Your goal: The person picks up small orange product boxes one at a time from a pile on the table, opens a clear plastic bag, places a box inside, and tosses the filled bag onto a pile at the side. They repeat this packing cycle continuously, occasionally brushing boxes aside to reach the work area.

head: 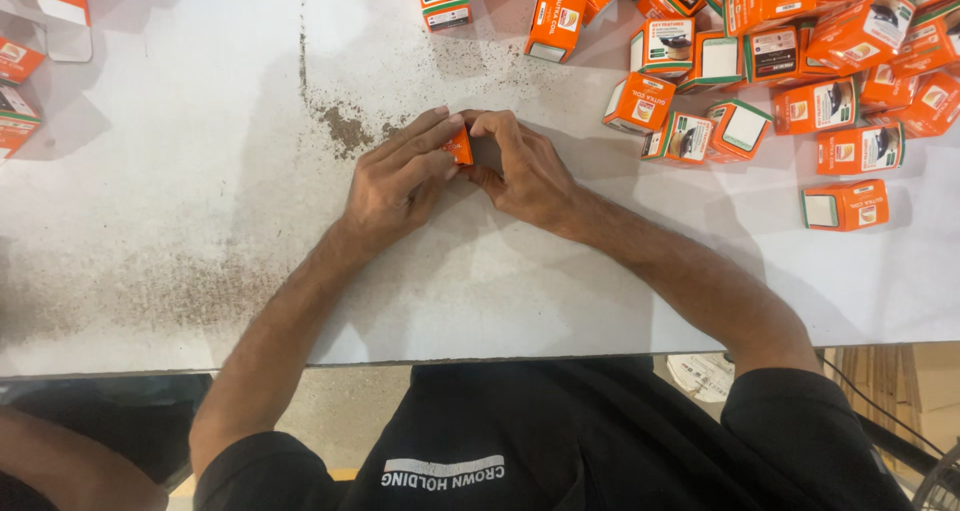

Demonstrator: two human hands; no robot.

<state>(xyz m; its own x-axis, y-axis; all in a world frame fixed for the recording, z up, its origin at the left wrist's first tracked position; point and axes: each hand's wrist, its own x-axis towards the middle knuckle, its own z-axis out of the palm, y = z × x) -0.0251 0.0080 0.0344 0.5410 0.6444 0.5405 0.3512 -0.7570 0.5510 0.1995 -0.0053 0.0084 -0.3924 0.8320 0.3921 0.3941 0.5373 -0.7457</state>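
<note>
In the head view, we press a small orange cardboard box [459,147] between our left hand [395,176] and right hand [525,171] near the middle of the worn white table [180,171]. We judge the box is being closed; next it wants a firm tuck of its flap. Both sets of fingers curl tight around it. A heap of finished orange boxes [790,51] lies to the right.

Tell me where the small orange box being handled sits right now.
In the head view, the small orange box sits mid-table, pinched between the left hand and right hand, left of the pile of orange boxes.
</note>
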